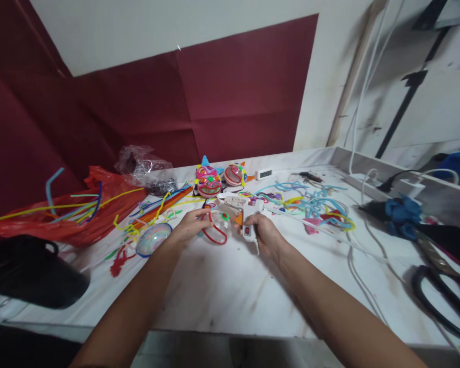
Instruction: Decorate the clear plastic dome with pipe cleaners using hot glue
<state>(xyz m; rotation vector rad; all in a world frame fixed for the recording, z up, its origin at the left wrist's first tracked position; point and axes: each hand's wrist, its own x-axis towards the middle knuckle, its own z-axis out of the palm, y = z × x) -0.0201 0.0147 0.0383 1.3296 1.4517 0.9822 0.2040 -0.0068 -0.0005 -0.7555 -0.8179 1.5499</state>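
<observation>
My left hand grips the left side of a clear plastic ball that has red pipe cleaner outlines and a green spot on it. In my right hand is a white hot glue gun, its nozzle pointing left above the ball. A red switch shows on the gun's handle, and its cord hangs below. A small orange piece sits between the ball and the gun. Just behind stand two decorated ball figures, a pink one and one with red outlines.
Pipe cleaners lie tangled at right, near a white cable and black scissors. To the left are a clear half dome, a red plastic bag and a black container. A small digital display stands behind.
</observation>
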